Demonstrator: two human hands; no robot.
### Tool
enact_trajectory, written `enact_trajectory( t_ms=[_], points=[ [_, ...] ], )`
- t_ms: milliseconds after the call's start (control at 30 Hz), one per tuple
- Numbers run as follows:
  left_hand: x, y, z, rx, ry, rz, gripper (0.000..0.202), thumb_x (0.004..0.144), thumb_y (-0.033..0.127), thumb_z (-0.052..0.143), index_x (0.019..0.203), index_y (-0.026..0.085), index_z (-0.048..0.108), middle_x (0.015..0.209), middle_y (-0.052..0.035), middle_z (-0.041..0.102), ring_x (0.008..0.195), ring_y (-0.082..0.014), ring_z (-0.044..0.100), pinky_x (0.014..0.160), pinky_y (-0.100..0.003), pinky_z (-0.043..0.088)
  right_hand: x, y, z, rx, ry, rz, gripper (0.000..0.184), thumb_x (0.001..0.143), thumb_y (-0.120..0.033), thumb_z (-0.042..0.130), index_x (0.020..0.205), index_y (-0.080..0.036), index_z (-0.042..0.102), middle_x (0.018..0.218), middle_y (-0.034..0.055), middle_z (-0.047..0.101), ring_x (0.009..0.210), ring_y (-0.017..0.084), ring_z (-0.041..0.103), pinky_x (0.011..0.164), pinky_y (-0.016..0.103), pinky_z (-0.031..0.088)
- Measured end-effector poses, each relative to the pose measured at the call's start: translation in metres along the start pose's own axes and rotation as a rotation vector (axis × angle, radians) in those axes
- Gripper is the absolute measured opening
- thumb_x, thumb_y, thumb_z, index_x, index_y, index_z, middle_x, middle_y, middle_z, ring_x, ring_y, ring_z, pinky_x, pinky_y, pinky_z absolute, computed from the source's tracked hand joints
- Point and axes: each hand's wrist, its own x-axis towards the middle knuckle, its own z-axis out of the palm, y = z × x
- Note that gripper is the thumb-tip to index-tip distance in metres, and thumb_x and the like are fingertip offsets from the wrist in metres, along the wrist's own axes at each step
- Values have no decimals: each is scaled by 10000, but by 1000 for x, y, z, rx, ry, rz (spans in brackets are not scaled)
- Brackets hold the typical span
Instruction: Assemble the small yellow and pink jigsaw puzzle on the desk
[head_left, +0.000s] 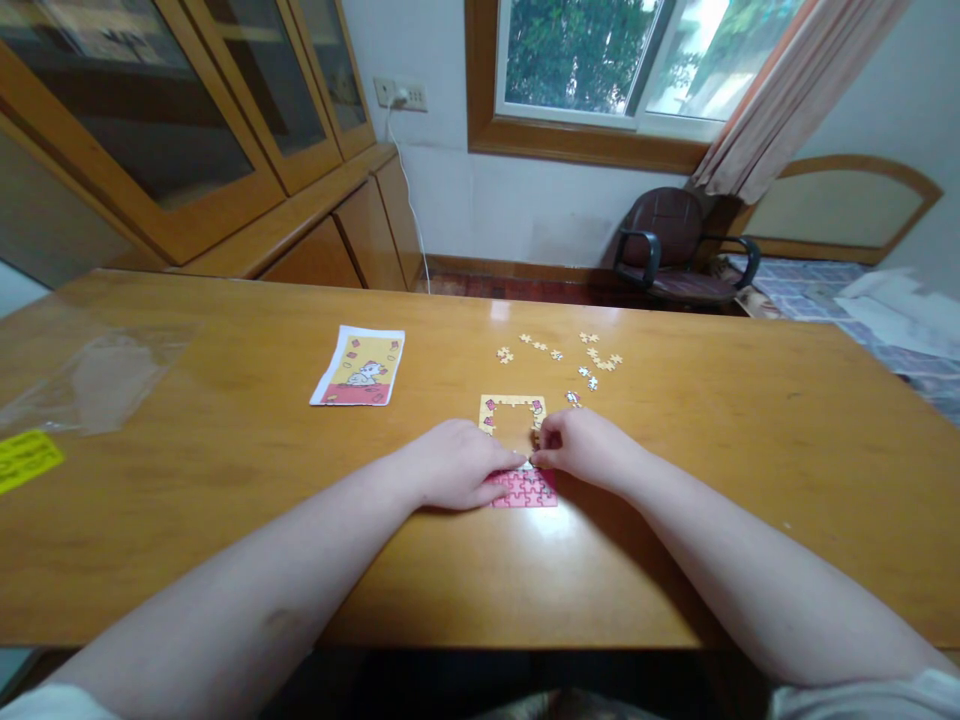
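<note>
A partly assembled jigsaw puzzle lies on the wooden table, with a yellow border above, pink rows at the bottom and a gap in its middle. My left hand rests flat over its left side, fingers stretched out onto the pink and white pieces. At the gap's lower right edge, my right hand has thumb and fingers pinched together; what is between them is too small to make out. Loose puzzle pieces lie scattered beyond the puzzle. One patterned piece is just past my right hand.
A picture card showing a white animal lies left of the puzzle. Farther left are a clear plastic bag and a yellow label. Past the table stand a glass-door cabinet and an armchair.
</note>
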Motion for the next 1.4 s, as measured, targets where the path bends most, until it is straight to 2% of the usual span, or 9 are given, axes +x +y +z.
enact_trajectory(
  t_ms=[300, 467, 567, 667, 800, 900, 1000, 1267, 1400],
  points=[
    [2, -1, 2, 12, -15, 10, 280, 827, 395, 570, 1060, 265, 654, 749, -38, 703, 628, -217, 630, 543, -310, 400, -1, -1, -2, -68, 6, 11, 118, 769, -319, 633, 757, -226, 704, 733, 29, 705, 640, 155, 609, 557, 245, 384],
    [2, -1, 2, 49, 25, 38, 292, 902, 361, 471, 1122, 279, 644, 801, -34, 717, 665, -192, 638, 581, -293, 417, 9, 28, -24, -301, 227, 291, 297, 889, -310, 450, 892, -176, 714, 903, 135, 713, 788, 229, 652, 655, 299, 436],
    [1, -2, 3, 37, 58, 65, 303, 915, 344, 457, 1148, 291, 645, 848, -24, 731, 692, -186, 643, 606, -296, 425, 16, 51, -36, -363, 214, 408, 292, 866, -232, 441, 925, -175, 721, 947, 141, 711, 849, 251, 657, 686, 310, 444],
    [0, -4, 3, 0, 70, 89, 269, 909, 333, 473, 1068, 286, 684, 855, -8, 736, 720, -182, 649, 623, -297, 426, 18, 66, -43, -350, 198, 452, 273, 835, -215, 470, 936, -205, 723, 953, 113, 713, 861, 244, 655, 688, 299, 445],
    [0, -5, 2, -19, 67, 95, 230, 901, 310, 487, 952, 271, 708, 820, 4, 731, 712, -165, 643, 631, -285, 418, 16, 75, -47, -349, 192, 468, 249, 809, -215, 513, 943, -228, 723, 941, 93, 713, 854, 247, 655, 672, 297, 450],
    [0, -5, 2, -16, 74, 98, 222, 897, 307, 491, 933, 268, 706, 801, 8, 727, 692, -158, 635, 625, -281, 410, 19, 82, -46, -396, 313, 440, 305, 851, -198, 468, 1038, -223, 707, 1047, 104, 699, 906, 250, 652, 717, 308, 460],
    [0, -5, 2, -13, 81, 107, 224, 896, 302, 488, 932, 269, 706, 801, 9, 727, 700, -158, 638, 622, -282, 406, 24, 87, -42, -380, 390, 321, 329, 882, -185, 430, 1073, -218, 695, 1125, 90, 684, 969, 233, 639, 786, 301, 459],
    [0, -6, 2, -12, 86, 106, 229, 897, 300, 484, 946, 268, 705, 807, 8, 728, 713, -163, 644, 626, -287, 409, 28, 82, -35, -215, 390, 248, 259, 856, -302, 542, 1049, -211, 688, 1071, 76, 709, 962, 244, 643, 791, 298, 464],
    [0, -6, 3, -7, 85, 111, 226, 898, 299, 483, 933, 269, 704, 804, 10, 727, 705, -164, 643, 619, -288, 406, 29, 84, -33, -193, 365, 234, 231, 838, -287, 554, 1006, -234, 702, 1013, 61, 720, 924, 228, 646, 753, 278, 456]
  ],
)
